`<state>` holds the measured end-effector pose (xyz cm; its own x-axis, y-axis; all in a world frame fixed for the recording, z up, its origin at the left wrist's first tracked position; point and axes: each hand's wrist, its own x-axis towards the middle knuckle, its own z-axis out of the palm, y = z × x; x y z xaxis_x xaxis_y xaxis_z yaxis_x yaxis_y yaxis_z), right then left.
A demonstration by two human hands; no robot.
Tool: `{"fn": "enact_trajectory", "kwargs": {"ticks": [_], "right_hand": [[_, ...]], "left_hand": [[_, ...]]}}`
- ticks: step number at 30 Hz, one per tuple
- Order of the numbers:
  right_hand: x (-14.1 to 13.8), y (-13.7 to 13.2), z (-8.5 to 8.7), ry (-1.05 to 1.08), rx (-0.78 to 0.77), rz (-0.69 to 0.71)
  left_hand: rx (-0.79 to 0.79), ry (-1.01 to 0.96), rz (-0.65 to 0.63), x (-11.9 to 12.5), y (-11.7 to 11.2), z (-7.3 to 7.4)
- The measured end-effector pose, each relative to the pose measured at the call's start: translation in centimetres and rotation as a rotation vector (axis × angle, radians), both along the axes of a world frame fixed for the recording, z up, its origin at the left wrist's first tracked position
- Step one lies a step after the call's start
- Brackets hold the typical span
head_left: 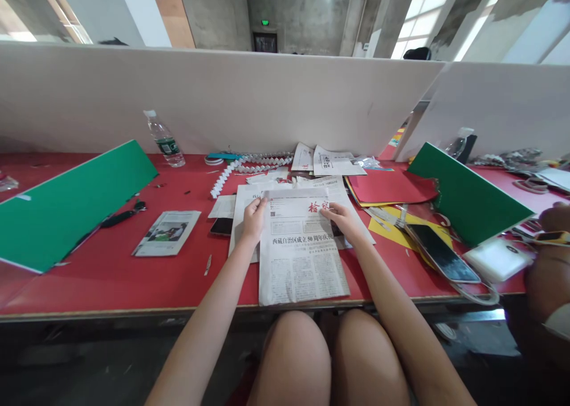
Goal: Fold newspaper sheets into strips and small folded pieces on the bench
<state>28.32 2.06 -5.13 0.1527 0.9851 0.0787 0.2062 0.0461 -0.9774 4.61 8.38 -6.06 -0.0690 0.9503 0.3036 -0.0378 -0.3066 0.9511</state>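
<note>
A folded newspaper sheet point(300, 257) lies on the red table point(111, 275) in front of me, its near edge at the table's front. My left hand point(255, 219) pinches its upper left edge, thumb on top. My right hand point(342, 219) presses the upper right part, fingers curled over the paper. More newspaper sheets point(243, 207) lie under and behind it.
A water bottle point(164, 139) stands at the back. A green board point(66, 201) lies left, another green board point(465, 195) right. A phone point(440, 253) rests on yellow and red paper point(392, 186). A folded paper chain point(249, 164), a small newspaper piece point(168, 232) and another person's arm point(550, 263) are nearby.
</note>
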Motion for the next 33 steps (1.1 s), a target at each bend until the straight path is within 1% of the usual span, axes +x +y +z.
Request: {"fn": "enact_trajectory", "kwargs": {"ticks": [4, 8, 11, 14, 19, 21, 24, 26, 30, 33], "right_hand": [[0.1, 0.2, -0.1, -0.041, 0.024, -0.009], [0.1, 0.6, -0.2, -0.052, 0.056, -0.039], [-0.1, 0.3, 0.1, -0.028, 0.037, -0.009], [-0.2, -0.1, 0.4, -0.059, 0.000, 0.031], [-0.2, 0.0, 0.3, -0.103, 0.052, -0.075], [-0.2, 0.0, 0.3, -0.096, 0.032, -0.037], [-0.1, -0.1, 0.1, -0.055, -0.040, 0.085], [0.1, -0.2, 0.1, -0.035, -0.072, 0.134], [0.2, -0.1, -0.2, -0.051, -0.082, 0.123], [0.1, 0.2, -0.3, -0.076, -0.036, 0.102]], "left_hand": [[0.006, 0.047, 0.004, 0.0, -0.1, 0.0], [0.026, 0.119, 0.046, 0.0, -0.2, 0.2], [0.014, 0.091, 0.066, -0.1, 0.0, 0.2], [0.003, 0.035, 0.069, -0.2, 0.1, 0.2], [-0.030, 0.018, 0.040, -0.2, 0.3, 0.0], [-0.034, 0.000, 0.049, -0.3, 0.3, 0.0], [-0.035, -0.044, 0.085, -0.7, 0.4, 0.3], [-0.034, -0.073, 0.095, -0.9, 0.4, 0.4], [-0.030, -0.070, 0.116, -1.1, 0.6, 0.3], [-0.027, -0.070, 0.136, -1.0, 0.9, 0.1]]}}
